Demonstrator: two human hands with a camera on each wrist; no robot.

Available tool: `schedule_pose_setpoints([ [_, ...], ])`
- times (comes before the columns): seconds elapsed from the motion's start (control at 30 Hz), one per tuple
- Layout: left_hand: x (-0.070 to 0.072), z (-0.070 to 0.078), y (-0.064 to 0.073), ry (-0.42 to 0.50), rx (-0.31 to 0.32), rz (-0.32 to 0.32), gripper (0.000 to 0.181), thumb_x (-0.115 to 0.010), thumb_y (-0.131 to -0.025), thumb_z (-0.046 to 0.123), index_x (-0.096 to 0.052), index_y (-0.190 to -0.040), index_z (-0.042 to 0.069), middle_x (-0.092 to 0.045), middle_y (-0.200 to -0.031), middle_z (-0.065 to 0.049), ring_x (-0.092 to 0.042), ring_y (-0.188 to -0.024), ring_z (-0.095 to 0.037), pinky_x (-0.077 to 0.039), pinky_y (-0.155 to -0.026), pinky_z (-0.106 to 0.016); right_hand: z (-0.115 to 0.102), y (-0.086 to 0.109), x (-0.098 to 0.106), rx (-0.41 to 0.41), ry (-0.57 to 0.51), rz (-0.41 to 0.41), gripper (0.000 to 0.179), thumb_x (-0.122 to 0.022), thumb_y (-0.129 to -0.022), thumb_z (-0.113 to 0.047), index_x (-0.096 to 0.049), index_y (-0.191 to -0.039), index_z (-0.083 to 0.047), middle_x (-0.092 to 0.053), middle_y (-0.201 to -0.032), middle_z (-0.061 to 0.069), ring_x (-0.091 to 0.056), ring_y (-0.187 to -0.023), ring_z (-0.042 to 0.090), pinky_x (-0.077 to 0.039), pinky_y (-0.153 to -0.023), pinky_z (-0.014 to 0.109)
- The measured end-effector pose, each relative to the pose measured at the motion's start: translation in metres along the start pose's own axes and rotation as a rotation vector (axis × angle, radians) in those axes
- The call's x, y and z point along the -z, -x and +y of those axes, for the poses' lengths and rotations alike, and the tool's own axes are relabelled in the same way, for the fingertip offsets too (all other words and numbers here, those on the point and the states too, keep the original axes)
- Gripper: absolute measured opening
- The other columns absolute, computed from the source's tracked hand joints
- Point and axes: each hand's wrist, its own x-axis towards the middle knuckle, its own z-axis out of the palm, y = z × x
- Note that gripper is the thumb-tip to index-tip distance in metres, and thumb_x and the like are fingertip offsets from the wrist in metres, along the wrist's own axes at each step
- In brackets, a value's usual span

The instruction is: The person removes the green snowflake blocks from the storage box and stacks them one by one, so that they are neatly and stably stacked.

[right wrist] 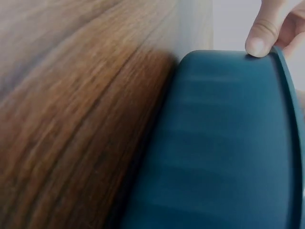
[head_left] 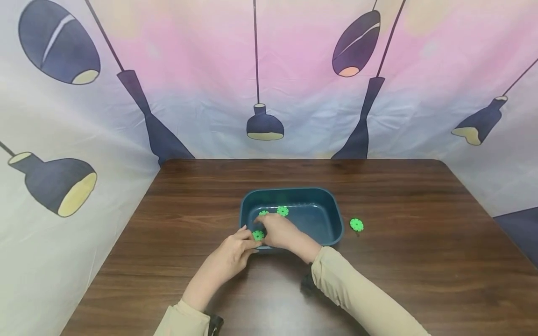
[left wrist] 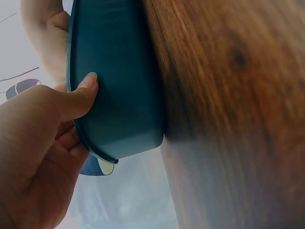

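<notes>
My left hand (head_left: 235, 252) grips the near left corner of a dark teal plastic tub (head_left: 339, 219). In the left wrist view its thumb (left wrist: 83, 98) presses the outer wall, with the other fingers behind the rim. The right hand (head_left: 279, 231) reaches over the near rim into the tub's left part, fingers bent downward. Beside its fingers is a green flower-shaped plastic disc (head_left: 258, 235); whether they pinch it cannot be told. Another green disc (head_left: 263, 213) shows partly behind that hand, and a third disc (head_left: 283, 211) lies farther back in the tub.
One more green disc (head_left: 357, 225) is on the brown wooden table (head_left: 399, 270), just right of the tub. A cloth backdrop (head_left: 302, 116) printed with hanging lamps stands behind the table and along its sides.
</notes>
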Motion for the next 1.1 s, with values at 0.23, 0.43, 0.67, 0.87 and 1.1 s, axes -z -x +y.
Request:
schedule_pose_setpoints([
  [0.23, -0.001, 0.000, -0.002, -0.011, -0.022, 0.031, 0.022, -0.075, -0.071, -0.006, -0.073, -0.091, 0.004, -0.060, -0.081, -0.001, -0.063, -0.079, -0.009, -0.048, -0.100, -0.043, 0.002, -0.009, -0.004, 0.010, 0.027, -0.029, 0.036, -0.072, -0.081, -0.018, -0.065, -0.116, -0.012, -0.064, -0.108, 0.004, -0.058, -0.092, 0.016, -0.055, -0.069, 0.025],
  [0.43, -0.002, 0.000, -0.002, -0.007, -0.018, 0.032, 0.020, -0.075, -0.071, -0.006, -0.073, -0.088, 0.005, -0.060, -0.080, -0.001, -0.064, -0.079, -0.009, -0.048, -0.100, -0.043, 0.001, -0.013, -0.008, 0.017, 0.021, 0.003, 0.028, -0.072, -0.081, -0.018, -0.068, -0.107, -0.010, -0.065, -0.101, 0.004, -0.059, -0.090, 0.017, -0.056, -0.071, 0.026],
  [0.67, 0.000, 0.001, 0.001, 0.003, 0.009, 0.002, 0.016, -0.074, -0.073, -0.004, -0.073, -0.087, 0.005, -0.060, -0.079, -0.001, -0.063, -0.077, -0.008, -0.047, -0.102, -0.043, 0.001, -0.014, -0.013, 0.014, -0.062, -0.017, 0.017, -0.072, -0.080, -0.013, -0.068, -0.095, -0.006, -0.064, -0.090, 0.004, -0.054, -0.079, 0.014, -0.050, -0.063, 0.021],
  [0.87, 0.000, 0.001, 0.001, 0.000, 0.013, 0.002, 0.017, -0.074, -0.073, -0.004, -0.073, -0.087, 0.006, -0.061, -0.081, 0.000, -0.063, -0.079, -0.008, -0.046, -0.103, -0.042, 0.001, -0.012, -0.011, -0.013, -0.010, -0.003, 0.016, -0.072, -0.081, -0.020, -0.067, -0.094, -0.011, -0.061, -0.090, 0.000, -0.054, -0.078, 0.013, -0.052, -0.061, 0.021],
  [1.1, 0.001, 0.002, 0.001, 0.003, 0.029, -0.020, 0.017, -0.074, -0.074, -0.005, -0.073, -0.087, 0.005, -0.061, -0.083, -0.001, -0.064, -0.082, -0.010, -0.046, -0.104, -0.043, 0.001, -0.011, -0.011, 0.040, 0.052, 0.029, 0.020, -0.070, -0.082, -0.022, -0.068, -0.098, -0.010, -0.062, -0.091, 0.000, -0.054, -0.073, 0.010, -0.050, -0.056, 0.018],
])
